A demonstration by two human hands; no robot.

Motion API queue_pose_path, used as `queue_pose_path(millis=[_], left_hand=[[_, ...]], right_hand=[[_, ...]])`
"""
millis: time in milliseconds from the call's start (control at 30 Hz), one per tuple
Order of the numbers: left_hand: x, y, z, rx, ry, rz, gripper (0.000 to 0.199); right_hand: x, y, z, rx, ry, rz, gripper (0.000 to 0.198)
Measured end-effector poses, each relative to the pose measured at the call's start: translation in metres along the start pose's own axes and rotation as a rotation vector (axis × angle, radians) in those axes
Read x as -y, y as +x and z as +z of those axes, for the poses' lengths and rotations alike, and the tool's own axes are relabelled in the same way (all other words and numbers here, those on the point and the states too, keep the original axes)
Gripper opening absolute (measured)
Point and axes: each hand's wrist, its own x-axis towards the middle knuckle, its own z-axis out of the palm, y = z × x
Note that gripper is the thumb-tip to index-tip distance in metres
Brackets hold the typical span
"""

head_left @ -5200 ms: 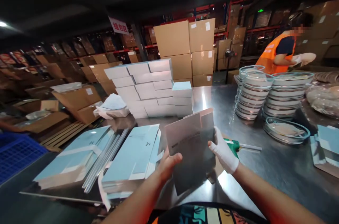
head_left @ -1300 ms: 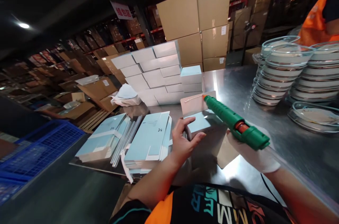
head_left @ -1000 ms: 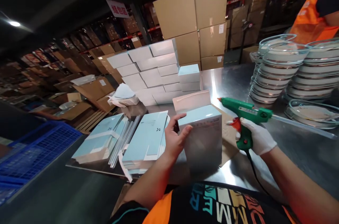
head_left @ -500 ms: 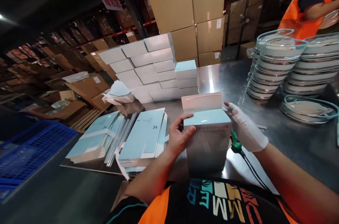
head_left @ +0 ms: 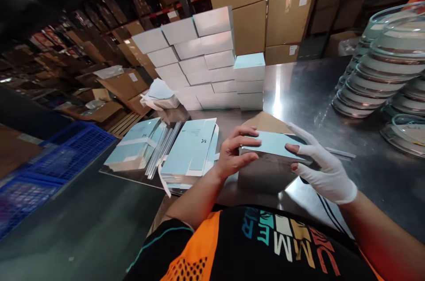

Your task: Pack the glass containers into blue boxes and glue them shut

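A carton [head_left: 274, 140] with a light blue top and greyish front is on the steel table right in front of me, between my two hands. Bare, my left hand [head_left: 236, 150] grips its left end, fingers on the blue face and thumb at the front edge. My right hand [head_left: 323, 170] wears a white glove with bare fingertips. It grips the right end, a finger and the thumb on either side of the front edge. Behind the carton shows a brown cardboard piece [head_left: 264, 119]. Black cables [head_left: 327, 210] run beside my right wrist.
Strapped stacks of flat blue cartons [head_left: 191, 146] lie at left, near a small white basket [head_left: 166, 102]. A wall of white boxes [head_left: 202, 66] stands behind. Piled round glass dishes [head_left: 368, 77] stand at right. Blue crates [head_left: 76, 148] are on the left.
The carton has gone from standing tall to a lower, wider position. My right hand has moved from behind it onto its right end. The green-handled tool is out of sight, and the view has shifted.
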Motion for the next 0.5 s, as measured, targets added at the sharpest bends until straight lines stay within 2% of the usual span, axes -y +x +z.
queue_pose_path(millis=[67, 200, 267, 333, 400, 500], left_hand=[[-0.003, 0.005, -0.001, 0.049, 0.018, 0.056, 0.034], [-0.002, 0.007, 0.0, -0.005, 0.004, 0.16, 0.028], [-0.004, 0.008, -0.005, 0.027, 0.036, 0.192, 0.027], [-0.012, 0.013, -0.013, 0.128, 0.115, 0.224, 0.025], [-0.025, 0.022, -0.019, 0.318, 0.354, 0.228, 0.027], [-0.049, 0.034, -0.014, 0.579, 0.711, 0.309, 0.057]], right_hand=[[0.005, -0.001, 0.002, 0.011, 0.012, -0.055, 0.028], [0.007, 0.003, 0.003, 0.024, 0.038, -0.05, 0.029], [0.005, 0.004, 0.003, 0.024, 0.002, -0.081, 0.027], [0.004, 0.005, 0.003, 0.032, -0.087, -0.156, 0.029], [0.006, 0.006, 0.006, 0.037, -0.21, -0.264, 0.042], [0.009, 0.009, 0.015, 0.08, -0.318, -0.381, 0.081]])
